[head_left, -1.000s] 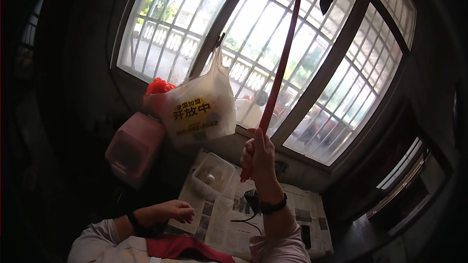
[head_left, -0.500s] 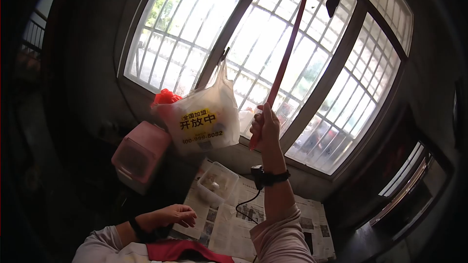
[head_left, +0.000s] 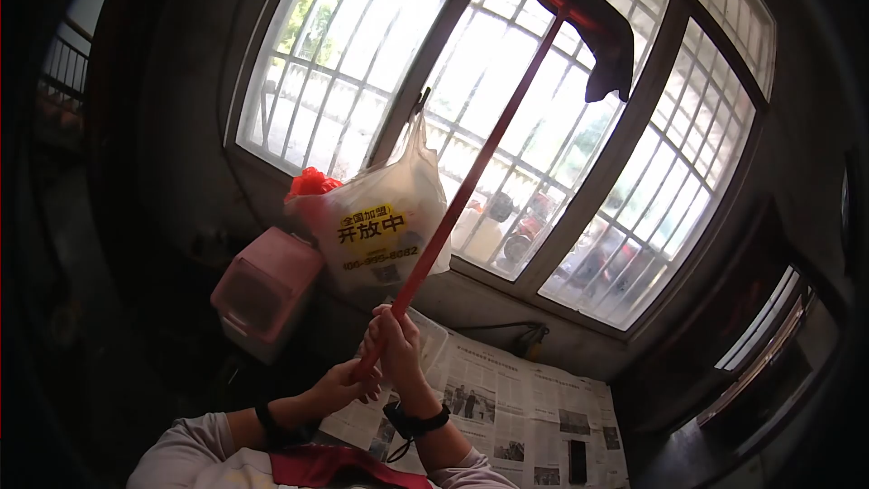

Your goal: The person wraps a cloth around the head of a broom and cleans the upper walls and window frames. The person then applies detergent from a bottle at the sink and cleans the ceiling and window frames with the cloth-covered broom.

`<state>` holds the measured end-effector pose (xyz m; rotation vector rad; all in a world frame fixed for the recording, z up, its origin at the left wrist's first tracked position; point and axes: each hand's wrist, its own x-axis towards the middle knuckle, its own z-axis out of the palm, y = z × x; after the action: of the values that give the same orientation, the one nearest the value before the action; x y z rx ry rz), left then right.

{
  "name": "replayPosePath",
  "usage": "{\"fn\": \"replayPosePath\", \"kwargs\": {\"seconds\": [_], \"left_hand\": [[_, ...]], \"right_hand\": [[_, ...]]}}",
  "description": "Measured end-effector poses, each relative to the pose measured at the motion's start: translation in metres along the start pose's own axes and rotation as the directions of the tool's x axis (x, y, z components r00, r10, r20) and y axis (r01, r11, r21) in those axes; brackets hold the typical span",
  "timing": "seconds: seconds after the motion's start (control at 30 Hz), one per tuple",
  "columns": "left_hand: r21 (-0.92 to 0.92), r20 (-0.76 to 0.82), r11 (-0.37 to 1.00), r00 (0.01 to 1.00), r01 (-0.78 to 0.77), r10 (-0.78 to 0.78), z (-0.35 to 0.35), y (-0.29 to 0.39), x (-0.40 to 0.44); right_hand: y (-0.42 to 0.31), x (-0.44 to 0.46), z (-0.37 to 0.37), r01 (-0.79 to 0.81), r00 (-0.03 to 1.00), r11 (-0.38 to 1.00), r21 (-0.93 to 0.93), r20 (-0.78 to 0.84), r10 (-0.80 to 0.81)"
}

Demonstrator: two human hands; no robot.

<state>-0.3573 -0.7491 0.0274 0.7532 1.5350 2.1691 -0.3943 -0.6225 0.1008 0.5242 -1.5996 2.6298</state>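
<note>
A mop (head_left: 480, 167) with a long red pole slants up in front of the window. A dark cloth hangs over its wide head, which is against or close before the glass; I cannot tell whether it touches. My right hand (head_left: 396, 341) is wrapped round the lower part of the pole. Just below it, my left hand (head_left: 348, 385) is closed at the pole's bottom end, its fingers partly hidden. Both wrists wear black bands.
A printed white plastic bag (head_left: 380, 235) hangs from the window handle, left of the pole. A pink-lidded bin (head_left: 269, 285) stands below it. Newspapers (head_left: 507, 398) cover the surface before me, with a clear plastic tub (head_left: 430, 335) and a black phone-like object (head_left: 577, 462) on it.
My right hand has come down and left with the pole, bringing the cloth-covered head lower into view. My left hand has risen and closed on the pole's bottom end.
</note>
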Motion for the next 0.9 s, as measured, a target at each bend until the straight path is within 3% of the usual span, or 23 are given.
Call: {"fn": "replayPosePath", "kwargs": {"seconds": [0.07,0.13,0.2,0.23,0.37,0.43,0.47,0.53,0.57,0.67,0.7,0.77,0.8,0.9], "left_hand": [[0.034,-0.005,0.999,1.0,-0.023,0.024,0.004,0.003,0.01],[0.067,-0.017,0.997,0.999,-0.047,0.048,0.012,0.011,0.018],[0.192,0.097,0.972,0.983,0.134,-0.155,0.024,0.021,0.018],[0.192,0.096,0.972,0.983,0.136,-0.157,0.027,0.015,0.021],[0.261,0.176,0.949,0.958,0.178,-0.228,0.041,-0.01,0.021],[0.182,0.322,0.956,0.904,0.232,-0.28,0.044,-0.022,0.012],[0.177,0.32,0.955,0.903,0.24,-0.286,0.043,-0.031,0.01],[0.279,0.569,0.893,0.689,0.352,-0.449,0.042,-0.054,0.007],[0.27,0.571,0.892,0.686,0.363,-0.452,0.046,-0.061,0.002],[0.373,0.694,0.83,0.469,0.414,-0.546,0.053,-0.08,0.002],[0.373,0.694,0.83,0.469,0.414,-0.546,0.054,-0.084,0.002],[0.339,0.741,0.774,0.355,0.535,-0.57,0.054,-0.089,0.003],[0.351,0.778,0.773,0.295,0.528,-0.555,0.054,-0.089,0.003],[0.333,0.838,0.83,0.262,0.448,-0.478,0.051,-0.116,-0.002]], "right_hand": [[-0.012,0.006,-0.001,0.019,1.0,0.999,-0.032,0.012,-0.019],[-0.034,0.021,0.004,0.186,0.978,0.979,0.083,-0.115,-0.176],[-0.055,0.041,-0.005,0.221,0.965,0.975,-0.004,-0.146,-0.219],[-0.061,0.045,-0.01,0.258,0.947,0.962,-0.093,-0.172,-0.271],[-0.062,0.019,-0.026,0.24,0.957,0.969,-0.054,-0.155,-0.246],[-0.055,-0.006,-0.03,0.204,0.959,0.977,-0.06,-0.188,-0.212],[-0.051,-0.019,-0.031,0.196,0.96,0.979,-0.058,-0.193,-0.203],[-0.041,-0.047,-0.033,0.137,0.96,0.988,-0.068,-0.239,-0.15],[-0.035,-0.059,-0.037,0.125,0.959,0.99,-0.067,-0.247,-0.138],[-0.027,-0.077,-0.042,0.047,0.959,0.996,-0.074,-0.277,-0.066],[-0.026,-0.079,-0.043,0.047,0.959,0.996,-0.074,-0.276,-0.066],[-0.024,-0.081,-0.046,-0.004,0.954,0.986,-0.164,-0.295,-0.046],[-0.022,-0.083,-0.045,0.007,0.957,0.986,-0.168,-0.286,-0.055],[-0.013,-0.093,-0.043,-0.046,0.947,0.968,-0.245,-0.32,-0.036]]}}
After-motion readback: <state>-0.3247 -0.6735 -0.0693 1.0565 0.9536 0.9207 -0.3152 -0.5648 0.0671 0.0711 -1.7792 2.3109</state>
